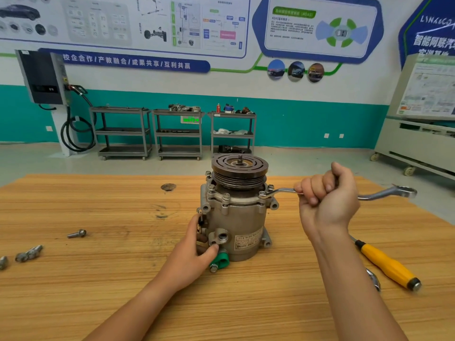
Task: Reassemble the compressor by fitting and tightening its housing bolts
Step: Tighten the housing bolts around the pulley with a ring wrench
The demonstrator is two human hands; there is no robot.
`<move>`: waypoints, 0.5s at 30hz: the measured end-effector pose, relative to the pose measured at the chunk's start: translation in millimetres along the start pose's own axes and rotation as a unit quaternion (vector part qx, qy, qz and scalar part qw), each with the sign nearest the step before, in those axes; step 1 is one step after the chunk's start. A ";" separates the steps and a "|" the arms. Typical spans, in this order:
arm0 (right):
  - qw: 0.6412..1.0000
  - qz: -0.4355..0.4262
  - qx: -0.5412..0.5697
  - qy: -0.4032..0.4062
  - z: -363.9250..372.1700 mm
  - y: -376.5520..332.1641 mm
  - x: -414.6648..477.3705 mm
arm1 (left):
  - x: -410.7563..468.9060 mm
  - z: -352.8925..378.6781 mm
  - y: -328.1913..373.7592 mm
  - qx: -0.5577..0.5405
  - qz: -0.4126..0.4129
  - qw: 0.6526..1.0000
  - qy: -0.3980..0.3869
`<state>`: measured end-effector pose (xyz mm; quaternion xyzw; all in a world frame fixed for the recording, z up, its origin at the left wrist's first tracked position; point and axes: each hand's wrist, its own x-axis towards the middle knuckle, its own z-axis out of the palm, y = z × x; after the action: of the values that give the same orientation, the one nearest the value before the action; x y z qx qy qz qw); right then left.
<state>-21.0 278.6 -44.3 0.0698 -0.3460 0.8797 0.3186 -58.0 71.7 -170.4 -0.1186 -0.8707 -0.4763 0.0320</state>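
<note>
The left hand [197,244] rested against the lower left side of the compressor [241,217], its fingers spread around the body behind a port and its thumb pressed under that port. The right hand [327,200] was closed in a fist around the middle of a double-ended wrench [389,193], knuckles facing the camera.

In the head view, the compressor stood upright near the middle of the wooden table [98,279], with its grooved pulley [240,168] on top. The wrench's ring end sat over a housing bolt [263,193] on the right side of the flange, and its shaft ran level to the right, past the fist, to the free end over the table's far edge. More bolt heads [226,196] showed seated around the flange. A green cap [220,260] stuck out at the base, just beside the left thumb.

A loose bolt [77,233] lay well to the left of the compressor, and a cluster of bolts [29,253] lay near the left edge. A yellow-handled screwdriver [389,267] lay to the right, beyond the right forearm. Part of another metal tool [374,279] showed beside that forearm, mostly hidden.
</note>
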 end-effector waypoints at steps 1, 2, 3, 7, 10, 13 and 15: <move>1.000 -0.019 -0.011 -0.002 -1.5 2.9 -4.0 | 0.4 -0.5 0.0 0.003 -0.001 1.000 -0.001; 0.999 -0.031 -0.017 -0.005 -0.6 2.2 -6.2 | 0.5 -0.7 0.2 0.006 -0.002 1.000 -0.004; 0.998 -0.040 -0.040 -0.003 -3.2 5.2 -11.7 | 0.3 -0.6 0.3 0.008 -0.003 1.000 -0.006; 0.917 -0.188 -0.332 -0.119 6.5 43.8 -48.5 | -2.2 -2.0 3.2 0.006 0.009 1.000 -0.014; 0.765 -0.416 -0.444 -0.211 29.9 84.0 -71.0 | -2.8 -3.4 3.7 -0.005 0.050 0.999 -0.015; 0.701 -0.422 -0.545 -0.180 54.4 102.4 -66.0 | -1.8 -2.7 0.9 0.007 0.071 0.997 -0.008; 0.669 -0.450 -0.566 -0.171 57.8 102.3 -60.6 | -0.7 -1.5 -1.0 0.010 0.060 0.998 0.001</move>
<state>-41.3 152.8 -79.4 0.1723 -0.7529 0.2372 0.5892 -57.6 69.7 -170.5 -0.1698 -0.8667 -0.4649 0.0628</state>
